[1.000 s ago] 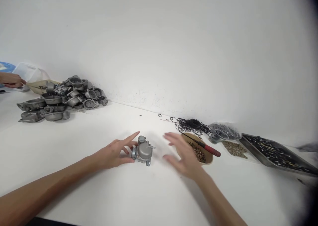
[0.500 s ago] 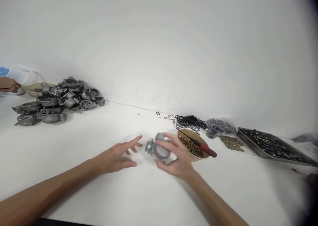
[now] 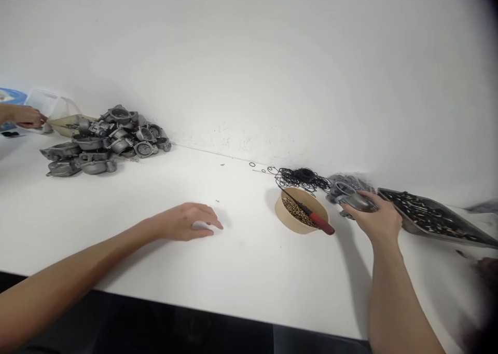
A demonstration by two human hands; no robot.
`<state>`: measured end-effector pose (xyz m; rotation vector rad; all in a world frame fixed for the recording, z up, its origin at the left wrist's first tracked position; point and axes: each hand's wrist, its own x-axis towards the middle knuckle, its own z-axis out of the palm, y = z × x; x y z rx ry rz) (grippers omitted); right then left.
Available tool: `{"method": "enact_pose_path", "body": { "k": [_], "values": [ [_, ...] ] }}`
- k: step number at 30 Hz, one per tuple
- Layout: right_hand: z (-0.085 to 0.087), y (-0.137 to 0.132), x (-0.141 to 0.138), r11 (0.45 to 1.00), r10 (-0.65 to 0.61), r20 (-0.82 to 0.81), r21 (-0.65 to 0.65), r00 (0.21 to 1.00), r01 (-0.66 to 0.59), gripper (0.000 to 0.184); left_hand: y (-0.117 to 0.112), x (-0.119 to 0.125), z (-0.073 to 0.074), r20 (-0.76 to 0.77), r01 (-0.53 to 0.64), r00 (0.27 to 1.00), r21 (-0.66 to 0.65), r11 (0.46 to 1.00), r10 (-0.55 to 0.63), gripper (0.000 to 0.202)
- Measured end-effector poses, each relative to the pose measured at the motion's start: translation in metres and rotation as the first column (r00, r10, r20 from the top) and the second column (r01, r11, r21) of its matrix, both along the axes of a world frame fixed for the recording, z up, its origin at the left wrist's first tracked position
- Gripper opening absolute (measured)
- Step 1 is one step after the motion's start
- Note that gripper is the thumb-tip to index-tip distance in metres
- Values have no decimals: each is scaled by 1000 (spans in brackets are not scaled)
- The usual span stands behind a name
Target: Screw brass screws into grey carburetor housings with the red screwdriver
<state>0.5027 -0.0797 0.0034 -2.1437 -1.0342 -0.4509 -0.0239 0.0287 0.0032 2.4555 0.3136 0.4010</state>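
My right hand [image 3: 376,219] is closed around a grey metal carburetor float bowl [image 3: 361,202], at the right beside the bagged parts. Its underside is partly hidden by my fingers. My left hand [image 3: 190,222] holds nothing, low over the white table with thumb and fingers apart. Between my hands stands a round tan tub [image 3: 286,218] of small brass-coloured screws [image 3: 296,212]. A screwdriver with a red and black handle [image 3: 322,222] lies across the tub, its dark shaft over the far rim.
A pile of grey metal housings [image 3: 91,143] sits at the left, near another person's hand [image 3: 29,116]. Along the wall lie black O-rings [image 3: 303,177] and a plastic bag of grey parts [image 3: 338,184]. A metal tray [image 3: 414,229] of dark parts stands at the right.
My right hand has carried the float bowl from the middle, past the tub, to the right. My left hand remains near the middle, its fingers now lower and more curled.
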Motion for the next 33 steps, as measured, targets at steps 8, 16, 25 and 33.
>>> {"method": "enact_pose_path", "body": {
  "k": [8, 16, 25, 33],
  "values": [
    [-19, 10, -6, 995, 80, -65, -49, 995, -84, 62, -68, -11, 51, -47, 233, 941, -631, 740, -336, 33],
    [-23, 15, -8, 997, 72, -79, -22, 994, -74, 64, -172, 3, -90, -426, -198, 905, -428, 882, -4, 33],
    [-22, 12, -10, 996, 85, -102, -14, 991, -87, 69, -149, -66, -248, -618, -537, 663, -1, 844, 422, 50],
    [-21, 13, -10, 997, 61, -113, -38, 992, -65, 71, -149, -51, -278, -569, -492, 701, 49, 869, 429, 44]
  ]
}}
